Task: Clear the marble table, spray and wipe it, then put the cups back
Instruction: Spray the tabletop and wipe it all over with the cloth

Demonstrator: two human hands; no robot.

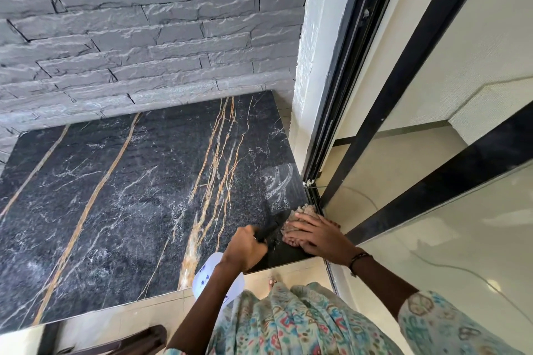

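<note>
— Where do our hands stand?

— Our right hand lies flat, fingers straight, pressing a tan nubbly cleaning cloth onto the near right corner of the counter. Our left hand is curled round the black trigger head of a white spray bottle, whose body hangs just off the counter's front edge.

— So how far along are we?

— The clearing looks done: no cups or anything else stand on the dark marble with its gold veins. Spraying has started too, we judge, since wet smears show just beyond the cloth, near the right edge by the sliding door frame.

— And the wiping?

— Only begun, as far as we can tell. The smears sit in that one corner; the wide stretch toward the grey stone wall shows no wet marks we can make out.

— What is left, then?

— Most of the surface to spray and wipe, then the cups to bring back. We cannot see them anywhere in this view.
</note>
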